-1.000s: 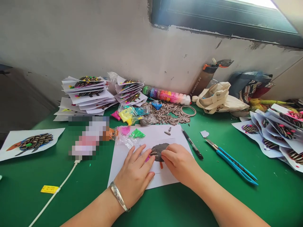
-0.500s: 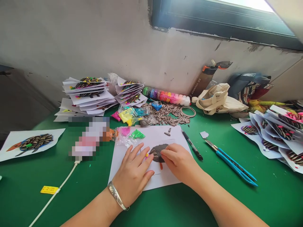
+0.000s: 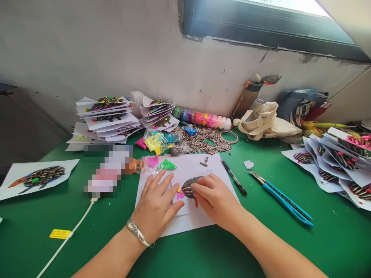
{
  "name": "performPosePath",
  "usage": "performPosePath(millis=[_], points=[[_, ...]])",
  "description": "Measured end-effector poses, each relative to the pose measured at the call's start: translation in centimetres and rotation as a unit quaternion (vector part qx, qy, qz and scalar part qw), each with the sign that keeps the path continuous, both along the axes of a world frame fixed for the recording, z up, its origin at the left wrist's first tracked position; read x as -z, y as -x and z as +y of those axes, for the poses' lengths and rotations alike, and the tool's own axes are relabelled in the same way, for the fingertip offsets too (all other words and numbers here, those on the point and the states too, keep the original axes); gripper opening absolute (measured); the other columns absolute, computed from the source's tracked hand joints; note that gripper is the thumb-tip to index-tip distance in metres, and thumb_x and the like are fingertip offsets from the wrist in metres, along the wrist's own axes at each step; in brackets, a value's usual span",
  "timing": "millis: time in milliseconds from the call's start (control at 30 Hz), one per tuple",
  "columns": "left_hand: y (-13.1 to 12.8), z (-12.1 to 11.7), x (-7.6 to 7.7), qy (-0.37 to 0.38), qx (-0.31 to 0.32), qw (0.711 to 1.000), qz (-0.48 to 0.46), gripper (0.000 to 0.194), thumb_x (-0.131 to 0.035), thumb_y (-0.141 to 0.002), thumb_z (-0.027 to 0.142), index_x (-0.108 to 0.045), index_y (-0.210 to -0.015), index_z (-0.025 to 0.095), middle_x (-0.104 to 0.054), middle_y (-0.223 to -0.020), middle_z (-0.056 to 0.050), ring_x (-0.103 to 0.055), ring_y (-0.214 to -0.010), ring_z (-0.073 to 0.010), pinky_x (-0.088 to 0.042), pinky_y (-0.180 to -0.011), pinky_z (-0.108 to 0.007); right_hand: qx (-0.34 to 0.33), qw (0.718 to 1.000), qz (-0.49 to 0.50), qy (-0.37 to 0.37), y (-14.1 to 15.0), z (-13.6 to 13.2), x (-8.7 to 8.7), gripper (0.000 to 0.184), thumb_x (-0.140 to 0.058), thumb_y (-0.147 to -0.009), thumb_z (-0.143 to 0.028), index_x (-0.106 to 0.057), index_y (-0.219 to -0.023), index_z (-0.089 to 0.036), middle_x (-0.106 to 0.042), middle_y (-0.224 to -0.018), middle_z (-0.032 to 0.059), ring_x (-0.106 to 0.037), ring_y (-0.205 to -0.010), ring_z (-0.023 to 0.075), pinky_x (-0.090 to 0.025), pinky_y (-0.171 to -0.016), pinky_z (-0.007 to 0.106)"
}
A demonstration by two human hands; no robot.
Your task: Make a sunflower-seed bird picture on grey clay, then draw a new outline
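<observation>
On a white paper sheet (image 3: 193, 226) lies a smaller white card (image 3: 185, 210) bearing a dark clay oval (image 3: 193, 181). Several striped sunflower seeds (image 3: 187, 190) are set into the oval's left end, beside a pink clay piece (image 3: 180, 194) with a yellow dot. An orange strip (image 3: 196, 203) sticks out below. My left hand (image 3: 158, 204) rests with fingers spread on the paper and card, left of the pink piece. My right hand (image 3: 216, 197) is pinched over the oval, its fingertips at the seeds; whatever is between them is hidden. Loose seeds (image 3: 203, 164) lie on the sheet above.
A seed pile (image 3: 205, 139), clay bags (image 3: 156, 141) and a tape ring (image 3: 228, 136) lie behind the sheet. A pen (image 3: 233, 177) and a blue utility knife (image 3: 285, 200), blade exposed, lie right. Card stacks (image 3: 107, 119) stand left and right (image 3: 336, 166). A white cable (image 3: 66, 239) crosses the left.
My left hand has drawn back leftward, uncovering the pink piece. My right hand's fingertips have shifted left along the dark oval toward the seeds, still pinched. The view has tilted slightly.
</observation>
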State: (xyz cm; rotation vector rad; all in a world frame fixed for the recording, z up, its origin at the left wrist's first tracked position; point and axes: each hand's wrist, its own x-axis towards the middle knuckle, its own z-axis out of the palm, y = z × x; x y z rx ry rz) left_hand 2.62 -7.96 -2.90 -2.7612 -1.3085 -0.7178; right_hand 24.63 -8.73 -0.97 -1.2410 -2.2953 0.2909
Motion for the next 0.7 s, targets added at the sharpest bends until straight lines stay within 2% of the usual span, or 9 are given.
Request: performPosePath(millis=[67,167,433,700], points=[[0.2,0.1,0.0,0.003,-0.004,1.0,-0.01,0.034,-0.05,-0.092,0.034,-0.064,-0.117,0.016,-0.056,-0.132,-0.014,-0.037,-0.131,-0.0365,-0.034,-0.104,-0.062,-0.013,0.999,-0.019,-0.024,0.4,-0.3,-0.1,0.02,-0.049,-0.09,-0.014,-0.067,-0.096,-0.02,-0.063,-0.098,0.0094,-0.053,-0.09,0.0205,-0.046,-0.079,0.036],[0.3,0.2,0.2,0.02,-0.005,1.0,-0.016,0.033,-0.05,-0.092,0.035,-0.065,-0.116,0.017,-0.057,-0.131,-0.013,-0.037,-0.132,-0.036,-0.035,-0.104,-0.061,-0.025,0.998,-0.043,-0.037,0.9,-0.5,-0.1,0.026,-0.051,-0.09,-0.014,-0.064,-0.111,-0.022,-0.062,-0.112,0.0115,-0.051,-0.104,0.025,-0.046,-0.087,0.043],[-0.2,0.7,0.8,0.065,-0.02,0.997,-0.045,0.03,-0.046,-0.093,0.026,-0.068,-0.112,0.021,-0.059,-0.13,-0.009,-0.038,-0.132,-0.0326,-0.039,-0.105,-0.056,0.013,0.998,-0.037,-0.042,1.7,0.1,1.0,0.026,-0.051,-0.089,-0.014,-0.066,-0.11,-0.02,-0.057,-0.126,0.0137,-0.044,-0.121,0.0295,-0.044,-0.097,0.05],[-0.3,0.9,1.5,0.077,-0.035,0.995,-0.061,0.027,-0.047,-0.091,0.023,-0.07,-0.105,0.02,-0.062,-0.124,-0.008,-0.041,-0.129,-0.0321,-0.04,-0.105,-0.057,0.005,0.998,-0.053,-0.02,2.7,0.3,1.4,0.027,-0.051,-0.089,-0.016,-0.066,-0.111,-0.02,-0.055,-0.132,0.0123,-0.042,-0.126,0.0327,-0.045,-0.097,0.054]])
